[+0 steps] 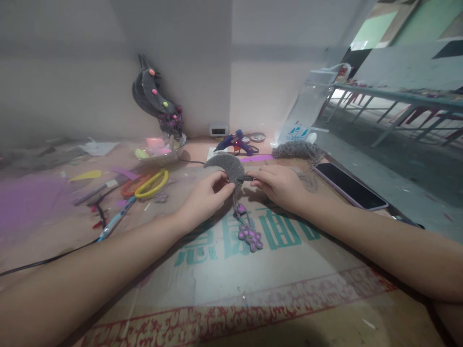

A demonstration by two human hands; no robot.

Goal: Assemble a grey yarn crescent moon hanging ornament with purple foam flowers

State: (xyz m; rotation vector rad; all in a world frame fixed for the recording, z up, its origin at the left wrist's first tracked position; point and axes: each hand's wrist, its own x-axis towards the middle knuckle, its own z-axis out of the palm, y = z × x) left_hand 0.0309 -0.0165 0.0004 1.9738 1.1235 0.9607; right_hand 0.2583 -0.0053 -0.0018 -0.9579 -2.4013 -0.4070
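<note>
A grey yarn-wrapped crescent moon (231,166) is held up over the table, its lower part pinched between the thumb and fingers of my left hand (210,195). My right hand (277,185) has its fingertips closed on a short bit of grey yarn (247,178) at the crescent's right edge. From the moon's lower end hangs a string with a small purple-centred piece (241,208) and, below that, a grey and purple flower (250,236) against the printed table cover (217,284).
Behind my hands lie a blue glue gun (233,142) and a grey yarn bundle (298,150). A phone (350,185) rests at right. To the left are yellow-handled scissors (152,184), a blue pen-like tool (117,219) and a clear bowl (159,156). A decorated crescent (154,94) stands behind.
</note>
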